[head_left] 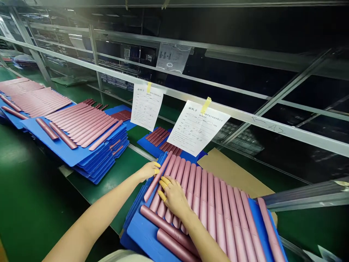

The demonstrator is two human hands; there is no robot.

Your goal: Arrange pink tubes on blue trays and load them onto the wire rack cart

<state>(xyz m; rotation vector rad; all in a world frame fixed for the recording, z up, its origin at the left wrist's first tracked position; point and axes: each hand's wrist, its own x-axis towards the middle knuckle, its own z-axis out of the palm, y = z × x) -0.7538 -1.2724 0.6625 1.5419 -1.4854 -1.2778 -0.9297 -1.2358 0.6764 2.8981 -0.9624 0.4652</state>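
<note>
ok so both hands are working over a blue tray [144,227] of pink tubes [207,203] on a green table [109,185]. Tubes are lying side by side, w/ two loose tubes [169,231] sitting across the near end of the tray. Right hand [174,196] is resting open on top of the tubes, fingers spread, not gripping afaict. Left hand [148,171] is up at the far end, curled a bit against the end tube, can't tell if it's actually gripping. Both are wearing yellow finger cots [163,183]. A cardboard sheet [231,171] is sticking out under the tray on the far side. Further left, more blue trays [68,153] w/ tubes are sitting in stacks. Two paper forms [198,127] are hanging off a metal rail [245,113] by yellow tape [205,105].
</note>
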